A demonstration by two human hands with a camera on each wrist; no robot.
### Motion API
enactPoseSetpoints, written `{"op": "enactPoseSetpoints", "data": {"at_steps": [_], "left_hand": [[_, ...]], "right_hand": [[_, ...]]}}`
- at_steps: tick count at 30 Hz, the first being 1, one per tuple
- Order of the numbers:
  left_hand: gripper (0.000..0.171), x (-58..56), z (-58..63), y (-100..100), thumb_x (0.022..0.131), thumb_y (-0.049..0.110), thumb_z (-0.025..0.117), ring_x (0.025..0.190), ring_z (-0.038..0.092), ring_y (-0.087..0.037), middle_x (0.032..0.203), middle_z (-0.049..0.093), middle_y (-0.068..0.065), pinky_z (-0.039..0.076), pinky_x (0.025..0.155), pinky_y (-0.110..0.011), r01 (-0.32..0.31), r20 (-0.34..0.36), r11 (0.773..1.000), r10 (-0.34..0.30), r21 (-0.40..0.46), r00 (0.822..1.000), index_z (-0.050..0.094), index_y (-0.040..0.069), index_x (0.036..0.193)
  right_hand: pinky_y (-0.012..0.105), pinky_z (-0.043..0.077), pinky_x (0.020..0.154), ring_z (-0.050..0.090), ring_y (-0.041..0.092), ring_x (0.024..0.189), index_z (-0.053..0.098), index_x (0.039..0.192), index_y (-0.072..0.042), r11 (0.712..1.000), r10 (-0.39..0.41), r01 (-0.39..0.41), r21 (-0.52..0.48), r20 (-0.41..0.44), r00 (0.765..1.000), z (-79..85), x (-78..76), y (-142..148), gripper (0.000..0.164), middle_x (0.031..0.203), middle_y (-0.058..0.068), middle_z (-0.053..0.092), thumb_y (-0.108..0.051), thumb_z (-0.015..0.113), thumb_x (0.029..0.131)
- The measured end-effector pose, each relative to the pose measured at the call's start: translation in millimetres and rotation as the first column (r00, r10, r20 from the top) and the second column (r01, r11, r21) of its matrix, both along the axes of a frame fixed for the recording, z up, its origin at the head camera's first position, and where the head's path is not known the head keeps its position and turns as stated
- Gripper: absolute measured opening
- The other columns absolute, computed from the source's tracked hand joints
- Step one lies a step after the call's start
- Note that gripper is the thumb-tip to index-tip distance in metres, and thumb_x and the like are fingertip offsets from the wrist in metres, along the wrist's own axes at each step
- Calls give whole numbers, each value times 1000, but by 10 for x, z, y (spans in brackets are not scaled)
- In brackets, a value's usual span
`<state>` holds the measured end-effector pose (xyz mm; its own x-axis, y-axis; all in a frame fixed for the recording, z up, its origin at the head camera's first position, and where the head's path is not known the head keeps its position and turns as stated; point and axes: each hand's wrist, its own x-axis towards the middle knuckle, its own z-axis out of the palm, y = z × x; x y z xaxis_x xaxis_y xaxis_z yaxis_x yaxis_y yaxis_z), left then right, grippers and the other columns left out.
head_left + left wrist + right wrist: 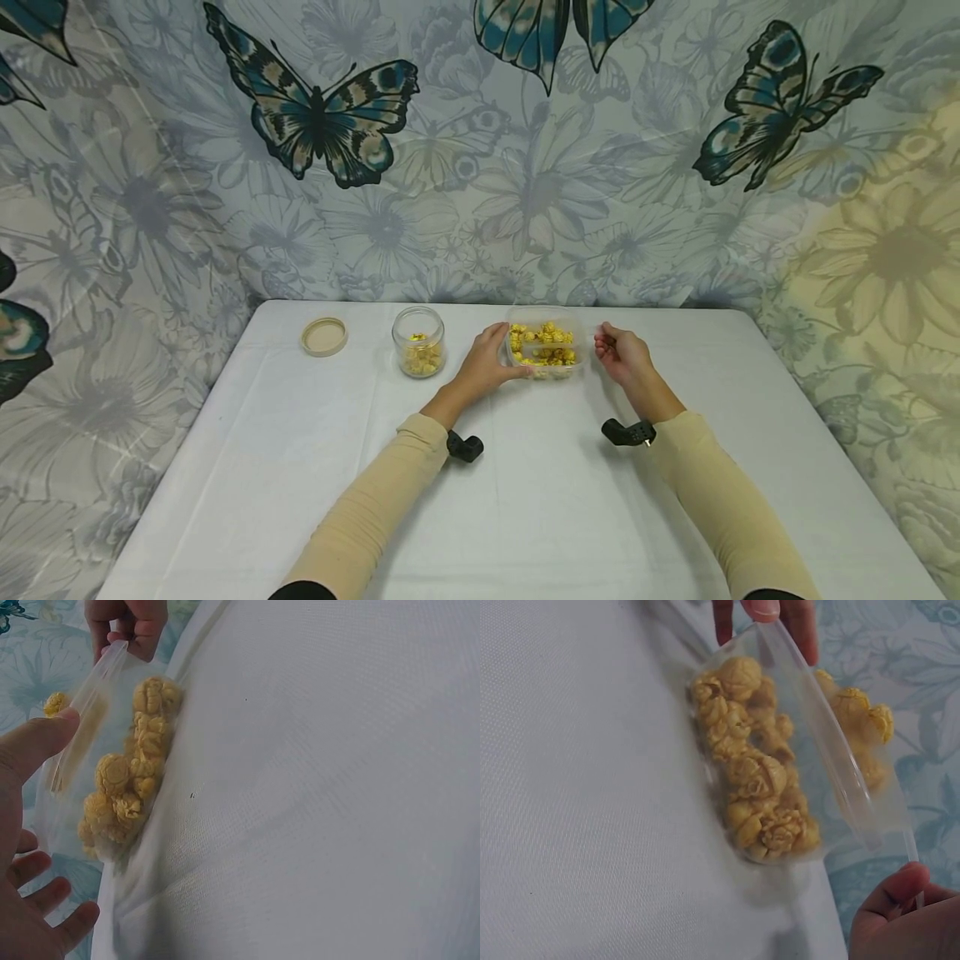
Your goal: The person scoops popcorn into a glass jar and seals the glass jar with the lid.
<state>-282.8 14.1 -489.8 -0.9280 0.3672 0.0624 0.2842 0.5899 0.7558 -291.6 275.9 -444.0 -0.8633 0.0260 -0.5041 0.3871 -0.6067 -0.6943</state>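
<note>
A clear plastic container (543, 372) of yellow popcorn (754, 776) stands near the table's far edge. My left hand (483, 362) holds its left end, the thumb at the near corner and the fingers toward the far side. In the left wrist view, that thumb (56, 731) lies at the container's rim. By the container's right end is my right hand (622, 354), fingers curled. Close up in the right wrist view, its thumb and a finger pinch a thin, pale plastic strip (912, 847) beside the container; what the strip belongs to cannot be told.
To the left stands an open glass jar (417, 342) partly filled with popcorn. Farther left a round pale lid (324, 337) lies on the white-covered table (525, 517). A curtain (465, 208) with butterflies and flowers hangs directly behind the far edge.
</note>
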Motion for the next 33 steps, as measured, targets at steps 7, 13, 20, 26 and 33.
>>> {"op": "enactPoseSetpoints", "data": {"at_steps": [7,13,20,26,33], "left_hand": [[98,29,24,5,80,49,76,147,26,-34,160,26,-11,31,118,-49,-6,18,1000,7,-25,1000,26,8,155],[96,38,34,19,81,50,75,146,27,-35,159,28,-13,31,117,-50,-14,15,998,15,-53,1000,28,9,154],[91,51,89,6,82,48,75,145,29,-34,157,32,-12,31,117,-52,-22,19,998,23,-66,1000,31,11,153],[91,35,138,-15,83,46,75,145,28,-35,157,31,-12,31,117,-52,-21,21,999,21,-40,1000,31,10,153],[90,6,210,-33,84,43,75,146,28,-33,158,29,-12,32,116,-52,-16,14,999,16,-28,1000,29,9,153]], "right_hand": [[20,46,53,54,11,57,57,91,-10,1000,-3,3,8,0,1000,15,31,-28,17,66,5,60,-13,45,103],[20,46,53,53,12,57,57,92,-8,1000,-1,2,7,-12,1000,40,38,-35,17,66,5,60,-13,45,103],[20,45,53,53,11,58,57,93,-8,1000,5,-4,6,-46,999,96,48,-59,16,66,4,59,-14,45,103],[20,46,53,54,12,56,58,93,-8,1000,18,-19,-12,-71,997,173,32,-98,16,65,5,60,-14,46,103],[20,46,52,54,13,55,60,91,-5,999,24,-27,-36,-89,996,227,-11,-182,22,64,6,60,-13,44,104]]}}
